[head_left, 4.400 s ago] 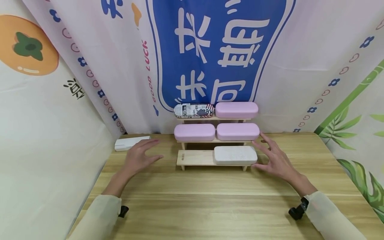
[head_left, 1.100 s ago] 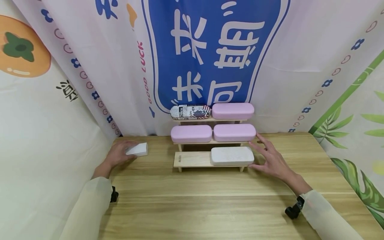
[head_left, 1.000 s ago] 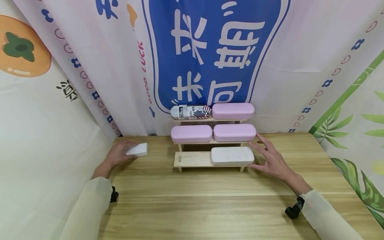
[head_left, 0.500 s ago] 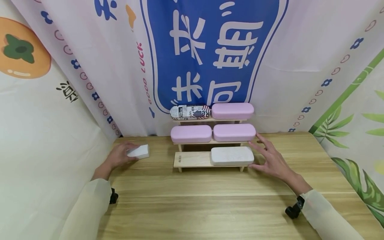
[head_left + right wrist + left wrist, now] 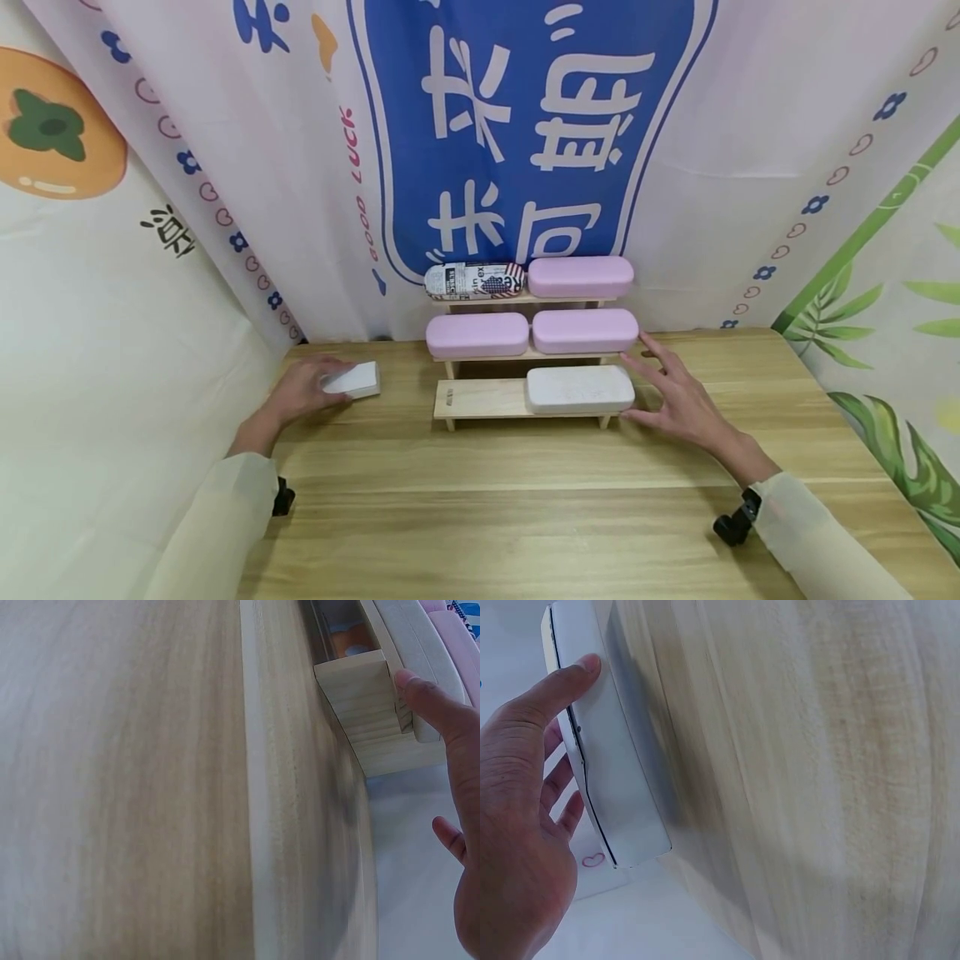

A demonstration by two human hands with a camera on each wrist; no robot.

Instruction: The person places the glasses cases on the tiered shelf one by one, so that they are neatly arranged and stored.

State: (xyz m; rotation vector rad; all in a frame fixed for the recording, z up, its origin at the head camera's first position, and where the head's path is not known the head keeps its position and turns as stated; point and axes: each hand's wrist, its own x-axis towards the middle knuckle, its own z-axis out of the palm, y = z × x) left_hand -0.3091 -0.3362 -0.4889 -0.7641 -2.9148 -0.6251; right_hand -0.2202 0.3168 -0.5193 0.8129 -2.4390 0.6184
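My left hand [image 5: 303, 387] grips a white angular glasses case [image 5: 354, 380] at the table's back left. In the left wrist view, the thumb lies across one face of the white case [image 5: 619, 772] and the fingers reach behind it; a dark seam runs along its length. My right hand [image 5: 678, 400] rests against the right end of a three-step wooden rack [image 5: 480, 400], fingers spread. Its thumb touches the lowest step's end beside a pale grey-white glasses case [image 5: 580, 389]; a fingertip reaches the right-hand pink case [image 5: 585, 331] on the middle step.
Another pink case [image 5: 477, 335] sits on the middle step's left. The top step carries a newsprint-patterned case [image 5: 474, 281] and a pink case [image 5: 581, 276]. The wooden table [image 5: 495, 517] meets hanging printed cloth [image 5: 697, 242] behind and at the sides.
My left hand has gone from beside the white case to its left end and taken hold of it. In the last second the case has shifted slightly right. The right hand stays at the rack.
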